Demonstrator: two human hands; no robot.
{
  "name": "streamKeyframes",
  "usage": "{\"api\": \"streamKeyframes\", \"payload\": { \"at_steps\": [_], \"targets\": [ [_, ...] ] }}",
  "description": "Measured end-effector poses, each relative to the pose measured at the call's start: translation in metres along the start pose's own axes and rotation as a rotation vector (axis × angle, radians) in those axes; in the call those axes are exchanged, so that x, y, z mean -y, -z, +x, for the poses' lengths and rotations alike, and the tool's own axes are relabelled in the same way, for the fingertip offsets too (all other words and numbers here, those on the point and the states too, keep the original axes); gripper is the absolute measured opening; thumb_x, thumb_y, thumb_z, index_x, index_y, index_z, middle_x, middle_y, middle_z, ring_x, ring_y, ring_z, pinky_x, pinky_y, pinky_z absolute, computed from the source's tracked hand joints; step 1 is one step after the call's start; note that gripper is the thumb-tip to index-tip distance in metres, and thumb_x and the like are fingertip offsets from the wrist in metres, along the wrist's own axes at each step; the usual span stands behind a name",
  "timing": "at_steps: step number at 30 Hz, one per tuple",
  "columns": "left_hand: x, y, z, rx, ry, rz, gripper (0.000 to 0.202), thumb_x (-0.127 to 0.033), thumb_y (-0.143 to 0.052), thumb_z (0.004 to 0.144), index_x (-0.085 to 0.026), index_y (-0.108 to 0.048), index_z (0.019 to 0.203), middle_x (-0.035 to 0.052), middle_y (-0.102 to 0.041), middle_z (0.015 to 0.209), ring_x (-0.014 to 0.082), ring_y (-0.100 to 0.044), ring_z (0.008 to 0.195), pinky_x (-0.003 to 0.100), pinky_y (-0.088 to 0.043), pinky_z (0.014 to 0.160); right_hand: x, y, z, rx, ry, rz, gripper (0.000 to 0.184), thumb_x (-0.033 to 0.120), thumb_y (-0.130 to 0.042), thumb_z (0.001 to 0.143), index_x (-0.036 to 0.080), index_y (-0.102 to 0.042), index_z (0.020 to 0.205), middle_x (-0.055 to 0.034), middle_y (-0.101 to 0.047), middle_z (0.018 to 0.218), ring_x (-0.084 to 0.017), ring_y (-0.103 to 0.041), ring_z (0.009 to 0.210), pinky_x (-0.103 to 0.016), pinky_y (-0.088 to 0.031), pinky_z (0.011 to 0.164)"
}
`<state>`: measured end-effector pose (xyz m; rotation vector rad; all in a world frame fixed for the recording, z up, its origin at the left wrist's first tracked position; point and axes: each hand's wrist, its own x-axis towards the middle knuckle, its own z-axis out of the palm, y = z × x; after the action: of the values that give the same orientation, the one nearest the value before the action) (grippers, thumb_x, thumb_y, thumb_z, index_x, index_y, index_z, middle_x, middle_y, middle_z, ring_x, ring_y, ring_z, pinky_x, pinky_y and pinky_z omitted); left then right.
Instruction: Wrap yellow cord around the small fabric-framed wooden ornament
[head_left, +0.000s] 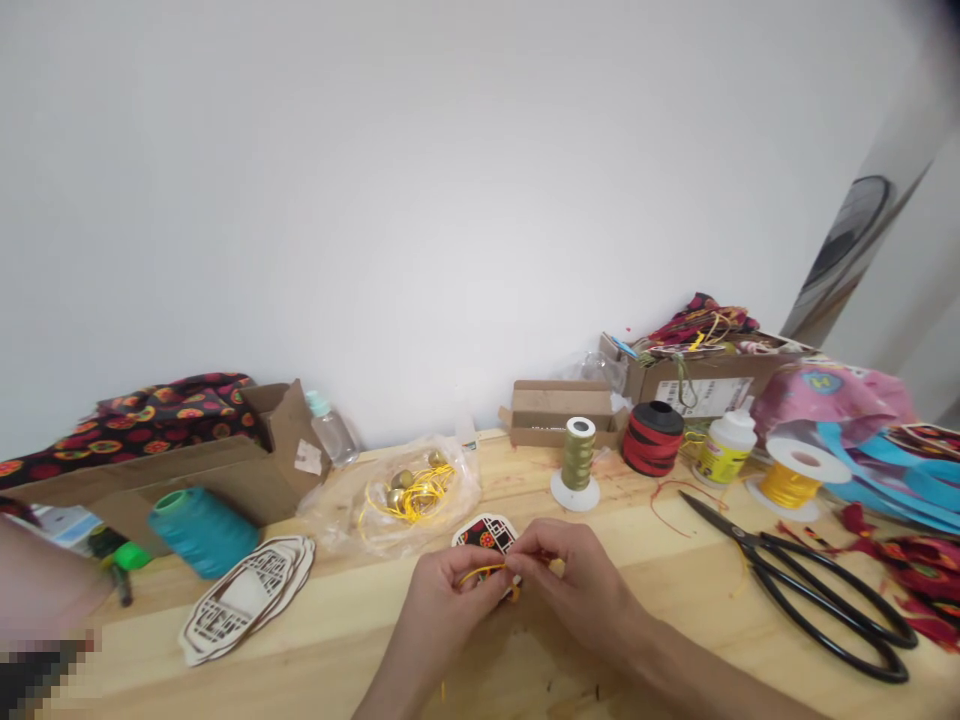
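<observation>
Both hands meet at the front middle of the table, fingertips close together. A length of yellow cord (482,571) runs between them; my left hand (452,600) pinches it between thumb and fingers. The fingers of my right hand (568,572) are pinched at the same cord, close to the left fingertips. Just behind the fingers is a wooden cutout ornament (487,532) with a dark red floral fabric panel and a lattice pattern. Its lower part is hidden by the hands.
Left are stacked wooden cutouts (244,600), a teal thread cone (202,530) and a cardboard box (274,440). A plastic bag (337,515) holds bells and yellow cord. Right are a green spool (580,455), red spool (652,440), glue bottle (724,450), yellow spool (795,480) and black scissors (806,590).
</observation>
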<state>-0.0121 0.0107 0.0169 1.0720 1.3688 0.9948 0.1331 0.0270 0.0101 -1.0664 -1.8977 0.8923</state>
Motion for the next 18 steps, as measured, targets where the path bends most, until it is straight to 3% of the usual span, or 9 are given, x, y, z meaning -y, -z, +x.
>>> {"api": "streamKeyframes", "payload": {
  "at_steps": [9,18],
  "targets": [
    [0.0006,0.0001,-0.0016,0.031,0.024,-0.056,0.015,-0.023,-0.070,0.052,-0.012,-0.068,0.061,0.0022,-0.068,0.054,0.0118,-0.056,0.050,0.020,-0.042,0.052,0.0013,0.0014,0.0019,-0.069,-0.076,0.021,0.015,0.020,-0.049,0.074,0.017,-0.060,0.064,0.0005,-0.058,0.060,-0.011,-0.050,0.058,-0.020,-0.037,0.055],
    [0.0069,0.0046,0.0013,0.075,-0.014,-0.127,0.014,-0.024,-0.063,0.063,-0.012,-0.070,0.065,0.0001,-0.067,0.053,0.0083,-0.051,0.049,0.016,-0.035,0.049,-0.0011,0.0004,0.0025,-0.046,-0.099,0.070,0.017,0.023,-0.049,0.074,0.015,-0.060,0.065,0.0006,-0.057,0.058,-0.010,-0.048,0.055,-0.019,-0.037,0.051]
  ]
}}
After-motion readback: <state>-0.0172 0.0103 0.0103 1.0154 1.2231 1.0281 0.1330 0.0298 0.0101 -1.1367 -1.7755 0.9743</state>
